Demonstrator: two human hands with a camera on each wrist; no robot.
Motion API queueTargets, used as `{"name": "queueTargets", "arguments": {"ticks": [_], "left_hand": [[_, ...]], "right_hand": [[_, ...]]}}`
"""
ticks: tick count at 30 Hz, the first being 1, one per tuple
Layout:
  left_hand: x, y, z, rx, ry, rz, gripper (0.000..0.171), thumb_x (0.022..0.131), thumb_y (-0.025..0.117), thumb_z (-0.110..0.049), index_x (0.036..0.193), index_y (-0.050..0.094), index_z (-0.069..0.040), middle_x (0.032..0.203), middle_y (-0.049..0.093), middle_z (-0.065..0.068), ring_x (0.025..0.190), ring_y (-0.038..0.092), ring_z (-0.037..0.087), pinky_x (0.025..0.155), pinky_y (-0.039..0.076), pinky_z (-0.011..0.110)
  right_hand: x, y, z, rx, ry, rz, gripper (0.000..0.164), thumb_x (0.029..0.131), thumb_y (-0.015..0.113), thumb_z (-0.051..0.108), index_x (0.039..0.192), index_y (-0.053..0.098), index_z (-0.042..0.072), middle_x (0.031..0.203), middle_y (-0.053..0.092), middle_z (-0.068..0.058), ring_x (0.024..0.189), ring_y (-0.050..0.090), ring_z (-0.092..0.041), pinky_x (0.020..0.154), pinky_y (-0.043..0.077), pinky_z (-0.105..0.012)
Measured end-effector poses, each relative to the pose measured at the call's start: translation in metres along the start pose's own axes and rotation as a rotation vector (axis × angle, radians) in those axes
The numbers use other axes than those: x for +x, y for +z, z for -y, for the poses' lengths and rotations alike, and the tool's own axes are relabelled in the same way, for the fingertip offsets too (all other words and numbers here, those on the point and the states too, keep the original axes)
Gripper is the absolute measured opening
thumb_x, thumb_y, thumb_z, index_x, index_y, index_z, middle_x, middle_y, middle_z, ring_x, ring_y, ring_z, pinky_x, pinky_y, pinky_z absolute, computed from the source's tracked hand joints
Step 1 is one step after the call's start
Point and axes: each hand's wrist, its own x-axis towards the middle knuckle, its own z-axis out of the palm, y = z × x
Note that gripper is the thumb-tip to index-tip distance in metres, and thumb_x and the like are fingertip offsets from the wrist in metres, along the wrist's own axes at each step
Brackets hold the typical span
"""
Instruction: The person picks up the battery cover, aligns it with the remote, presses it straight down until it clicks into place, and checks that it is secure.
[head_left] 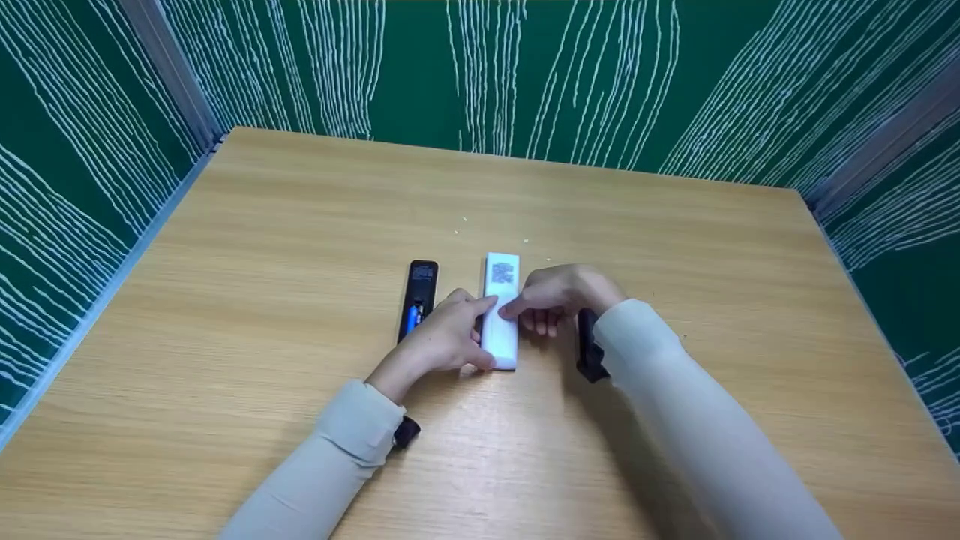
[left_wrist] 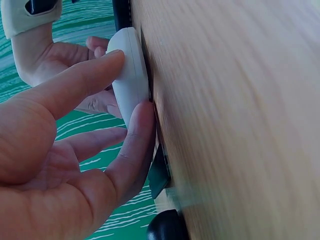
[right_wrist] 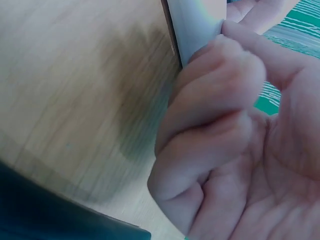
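Black plastic: a remote [head_left: 424, 281] left of frame centre, blue battery [head_left: 412, 319] exposed. Risk, judged: an outward swing of the left hand [head_left: 442, 336], just beside, could jog it. Left fingers part-open, gripping the white remote [head_left: 501, 341] along its left side, centre of frame. Right of it, the right hand [head_left: 570, 289]: thumb pressed on the back, other fingers curled in, seemingly holding nothing. Uneven thumb pressure could skid the white remote across the table [head_left: 315, 240].

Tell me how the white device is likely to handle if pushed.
The white device is probably stiff: it looks like hard plastic with a seam along its side. Smooth-looking, it might slide fairly easily across the table. Being long and low, it seems unlikely to roll or tip.
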Motion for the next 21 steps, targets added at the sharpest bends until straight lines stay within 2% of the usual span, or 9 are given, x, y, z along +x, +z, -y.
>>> {"name": "queueTargets", "arguments": {"ticks": [9, 21], "left_hand": [[-0.0011, -0.0011, -0.0003, -0.005, 0.004, 0.000, 0.100, 0.081, 0.091, -0.004, 0.165, 0.037, -0.007, 0.133, 0.050, 0.013, 0.106, 0.063, 0.021, 0.089, 0.055, 0.029], [0.0005, 0.0008, -0.0013, 0.000, -0.010, 0.004, 0.100, 0.082, 0.091, -0.005, 0.165, 0.037, -0.009, 0.133, 0.050, 0.011, 0.105, 0.062, 0.019, 0.089, 0.056, 0.029]], "right_hand": [[0.0014, 0.0016, 0.0004, 0.054, 0.028, 0.000, 0.038, 0.103, 0.065, 0.044, 0.088, 0.067, 0.009, 0.073, 0.064, -0.001, 0.060, 0.059, -0.009, 0.057, 0.045, -0.021], [0.0010, 0.0051, -0.0040, 0.058, -0.010, -0.041, 0.040, 0.104, 0.064, 0.043, 0.089, 0.069, 0.007, 0.073, 0.067, -0.003, 0.060, 0.063, -0.011, 0.059, 0.050, -0.022]]}}
